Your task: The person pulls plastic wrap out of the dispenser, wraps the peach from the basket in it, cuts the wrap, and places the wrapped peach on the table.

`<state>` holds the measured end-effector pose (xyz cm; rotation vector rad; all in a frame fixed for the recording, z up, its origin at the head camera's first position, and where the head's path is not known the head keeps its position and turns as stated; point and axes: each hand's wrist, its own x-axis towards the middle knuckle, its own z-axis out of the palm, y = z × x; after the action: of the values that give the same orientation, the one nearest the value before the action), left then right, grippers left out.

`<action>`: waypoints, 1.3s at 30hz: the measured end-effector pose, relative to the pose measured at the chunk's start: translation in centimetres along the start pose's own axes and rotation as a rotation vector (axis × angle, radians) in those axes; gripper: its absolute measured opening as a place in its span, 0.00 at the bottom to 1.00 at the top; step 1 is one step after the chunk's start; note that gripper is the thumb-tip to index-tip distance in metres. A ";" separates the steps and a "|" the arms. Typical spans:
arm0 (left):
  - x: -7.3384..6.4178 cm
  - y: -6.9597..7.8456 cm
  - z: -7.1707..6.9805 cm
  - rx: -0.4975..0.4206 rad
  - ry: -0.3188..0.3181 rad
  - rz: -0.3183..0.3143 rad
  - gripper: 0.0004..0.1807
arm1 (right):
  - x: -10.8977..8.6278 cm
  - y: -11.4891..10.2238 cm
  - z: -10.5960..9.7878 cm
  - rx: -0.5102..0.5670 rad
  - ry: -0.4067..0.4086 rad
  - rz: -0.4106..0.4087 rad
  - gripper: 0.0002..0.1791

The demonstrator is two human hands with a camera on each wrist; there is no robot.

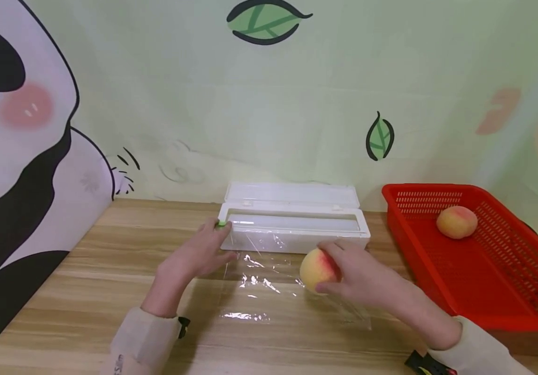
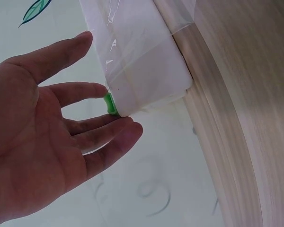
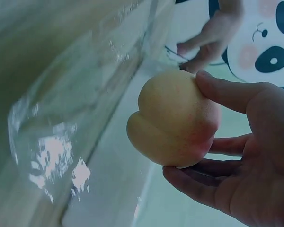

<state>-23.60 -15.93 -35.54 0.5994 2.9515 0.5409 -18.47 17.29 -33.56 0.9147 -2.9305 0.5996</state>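
Note:
My right hand (image 1: 360,271) grips a yellow peach (image 1: 318,271) with a red blush, thumb on one side and fingers on the other. The peach is held over a sheet of clear cling film (image 1: 259,291) drawn out across the table. The film comes from a white cling film dispenser (image 1: 292,242) with its lid raised. At the dispenser's left end, my left hand (image 1: 198,252) has its fingertips at a small green slider (image 2: 110,103). Its thumb stands apart and its fingers are extended, only lightly bent.
A red plastic basket (image 1: 485,281) stands on the right of the wooden table (image 1: 86,291), with another peach (image 1: 456,222) inside. Behind the dispenser rises a pale green wall covering (image 1: 292,125) printed with leaves and a panda.

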 end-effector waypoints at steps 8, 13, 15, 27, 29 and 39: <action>0.1 0.0 0.0 0.008 0.002 0.003 0.41 | 0.3 -1.3 2.9 0.062 -0.013 -0.016 0.39; 0.0 -0.1 0.2 0.019 -0.006 0.006 0.42 | 0.2 -1.6 4.3 0.081 0.013 -0.010 0.41; 0.0 0.0 0.2 0.020 -0.009 0.006 0.42 | 0.3 -1.6 4.7 0.084 0.033 -0.018 0.41; 0.0 0.0 0.1 0.007 -0.016 -0.016 0.42 | 0.6 -1.7 6.1 0.131 0.047 -0.013 0.37; 0.0 0.1 0.1 0.009 -0.017 -0.018 0.42 | 0.5 -1.8 6.3 0.122 0.050 -0.021 0.37; 0.2 1.5 -0.2 0.016 0.179 0.129 0.31 | 0.1 -2.0 6.5 0.080 0.050 -0.062 0.39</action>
<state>-23.24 -14.60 -34.78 0.7863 3.1017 0.6133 -16.81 13.34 -38.83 0.9787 -2.8409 0.7307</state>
